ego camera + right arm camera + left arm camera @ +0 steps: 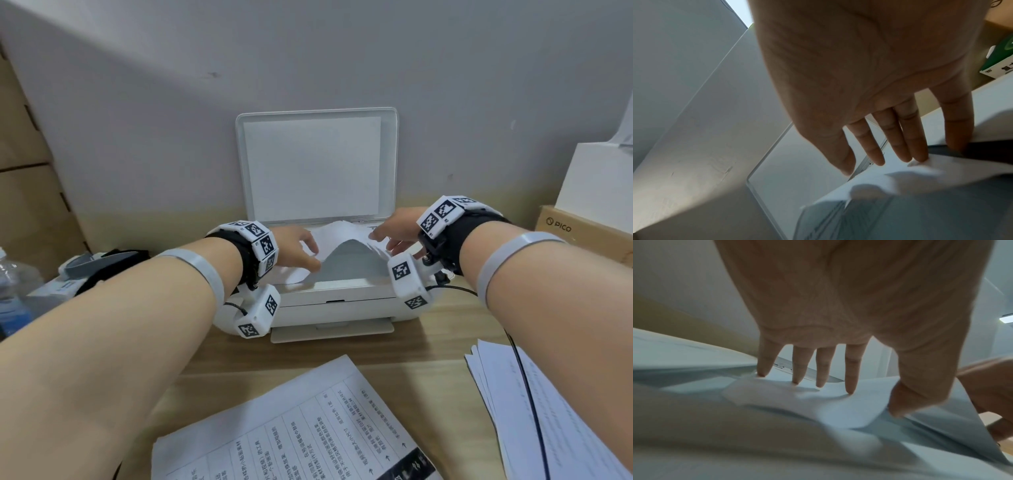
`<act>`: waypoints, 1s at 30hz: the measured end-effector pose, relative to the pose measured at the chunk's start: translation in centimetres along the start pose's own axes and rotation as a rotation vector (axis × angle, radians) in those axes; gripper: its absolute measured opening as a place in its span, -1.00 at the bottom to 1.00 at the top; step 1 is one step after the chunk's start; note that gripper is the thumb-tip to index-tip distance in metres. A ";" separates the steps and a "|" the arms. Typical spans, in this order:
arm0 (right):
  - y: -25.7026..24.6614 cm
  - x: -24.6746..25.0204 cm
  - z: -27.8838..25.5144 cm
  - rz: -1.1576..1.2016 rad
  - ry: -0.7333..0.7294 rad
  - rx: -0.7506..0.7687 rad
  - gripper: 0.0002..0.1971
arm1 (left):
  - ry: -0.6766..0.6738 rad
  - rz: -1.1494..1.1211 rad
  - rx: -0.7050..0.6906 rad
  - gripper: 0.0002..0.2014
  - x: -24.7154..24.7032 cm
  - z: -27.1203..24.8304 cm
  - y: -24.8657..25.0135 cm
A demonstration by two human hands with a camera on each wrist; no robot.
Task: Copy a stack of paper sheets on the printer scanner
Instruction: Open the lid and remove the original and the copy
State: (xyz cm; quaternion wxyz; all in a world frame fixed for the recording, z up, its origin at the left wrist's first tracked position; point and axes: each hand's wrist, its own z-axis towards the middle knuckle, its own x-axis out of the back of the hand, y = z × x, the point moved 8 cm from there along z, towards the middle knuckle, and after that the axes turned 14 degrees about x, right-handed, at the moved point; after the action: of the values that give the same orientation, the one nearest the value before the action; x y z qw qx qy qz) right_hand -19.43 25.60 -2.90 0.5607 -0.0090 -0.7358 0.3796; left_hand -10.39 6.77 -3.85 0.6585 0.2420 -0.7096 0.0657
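Observation:
A white printer [329, 308] stands against the wall with its scanner lid [315, 164] raised. On the scanner bed a white paper sheet [346, 236] bulges up in an arch between my hands. My left hand [301, 251] lies on the sheet's left part. In the left wrist view its straight fingers [852, 378] touch the sheet [818, 402] with their tips, and the thumb is at the rising fold. My right hand [394, 233] rests on the sheet's right part. Its straight fingers [906, 142] press the sheet [910, 177], and the thumb is off it.
A printed sheet [301, 428] lies on the wooden table in front of the printer, and a fanned stack of sheets [548, 411] sits at the right under a black cable [527, 394]. A brown PICO box [582, 229] and a white box [599, 181] stand right. A water bottle [13, 291] is at the left.

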 end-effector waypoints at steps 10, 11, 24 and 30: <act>1.9 2.3 -0.9 0.279 0.201 0.009 -0.90 | 0.239 -0.214 -0.116 -0.90 2.6 -0.4 1.2; 2.2 2.3 -1.2 0.310 0.196 -0.008 -0.91 | 0.233 -0.257 -0.118 -0.91 2.8 -0.4 1.1; 4.5 6.7 -7.4 0.257 0.382 -0.123 -0.80 | 0.146 -0.103 -0.242 -0.59 0.0 -2.6 3.3; 11.9 9.7 -13.5 0.116 0.379 -0.261 -0.79 | 0.229 -0.086 -0.194 -0.69 -1.3 -2.2 7.5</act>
State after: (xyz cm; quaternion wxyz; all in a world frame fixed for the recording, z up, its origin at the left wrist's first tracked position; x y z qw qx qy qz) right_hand -16.65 45.70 -0.62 0.6601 -0.1950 -0.6584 0.3045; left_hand -11.62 14.55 -3.12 0.7577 0.1982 -0.6218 -0.0041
